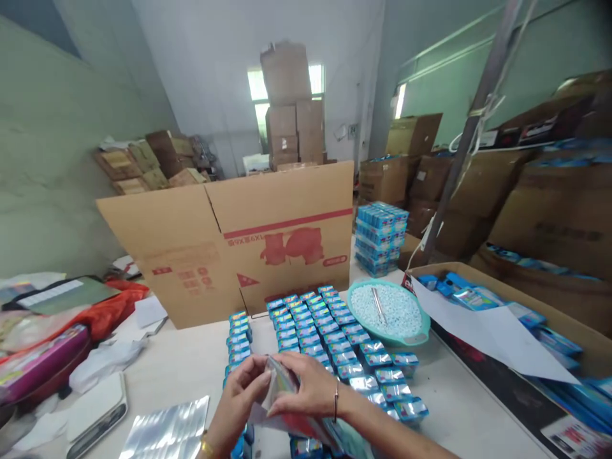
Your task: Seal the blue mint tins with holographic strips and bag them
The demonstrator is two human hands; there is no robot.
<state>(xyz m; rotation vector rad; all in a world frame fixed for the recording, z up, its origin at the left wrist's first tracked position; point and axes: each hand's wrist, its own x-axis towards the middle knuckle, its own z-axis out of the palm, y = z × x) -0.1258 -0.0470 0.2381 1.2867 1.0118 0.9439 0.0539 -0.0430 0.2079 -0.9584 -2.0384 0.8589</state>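
My left hand and my right hand are close together above the table, both pinching a thin clear plastic bag. Its upper edge stands up between the fingers, and its lower part hangs blurred below my right hand, so what it contains is unclear. Under and beyond my hands stand rows of small blue boxes. On the left lies a stack of clear plastic sleeves. A turquoise basin of pale blue pellets, with a metal scoop-like tool on top, stands past the rows.
A large cardboard sheet stands upright behind the boxes. Wrapped blue packs are stacked at the back right. An open carton with blue packages and white paper borders the right. A white scale-like device sits left.
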